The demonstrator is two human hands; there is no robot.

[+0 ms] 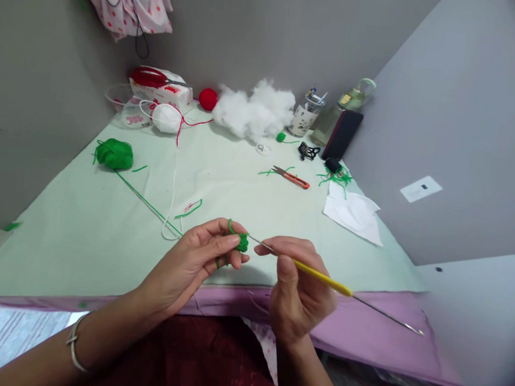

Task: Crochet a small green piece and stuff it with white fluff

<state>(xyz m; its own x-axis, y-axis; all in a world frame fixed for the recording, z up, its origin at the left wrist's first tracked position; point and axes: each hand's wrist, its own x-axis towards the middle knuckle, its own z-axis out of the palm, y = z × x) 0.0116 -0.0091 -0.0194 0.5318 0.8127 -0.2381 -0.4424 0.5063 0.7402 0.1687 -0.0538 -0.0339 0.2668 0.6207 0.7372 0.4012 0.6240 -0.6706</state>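
Observation:
Between the thumb and fingers of my left hand (208, 246) is a small green crochet piece (243, 243). Green yarn loops around the fingers of that hand. It trails across the table to a green yarn ball (115, 154) at the left. My right hand (301, 281) grips a crochet hook (322, 275) with a yellow handle and a metal hook at each end. The hook's far tip meets the green piece at its upper right edge; whether it is inside a stitch is too small to tell.
Orange-handled thread snips (291, 177) lie mid-table. Behind are white stuffing (253, 111), a red yarn ball (208, 99), a white yarn ball (166, 118) and red scissors (150, 77) on a tissue pack. At the right are a pen cup (304, 118), a phone (342, 134) and white paper (352, 213).

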